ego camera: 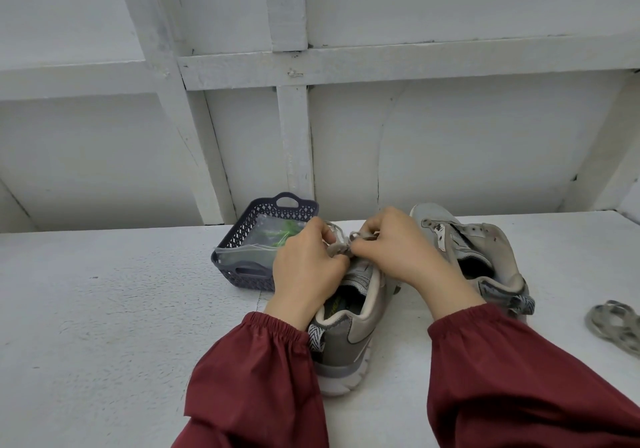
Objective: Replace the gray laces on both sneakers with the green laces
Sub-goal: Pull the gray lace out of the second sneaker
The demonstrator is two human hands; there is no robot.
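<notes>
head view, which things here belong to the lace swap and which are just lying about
Job: near sneaker, the gray lace both left hand and right hand pinch, unlaced far sneaker, green laces, loose gray lace at right.
Lying about: purple basket, clear bag, white table.

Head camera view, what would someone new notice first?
The left hand and right hand, in dark red sleeves, pinch the knotted gray lace on the near gray sneaker at centre. Behind-left, a slate-blue plastic basket holds green laces in a clear bag. An unlaced gray sneaker sits right, a loose gray lace beyond it.
</notes>
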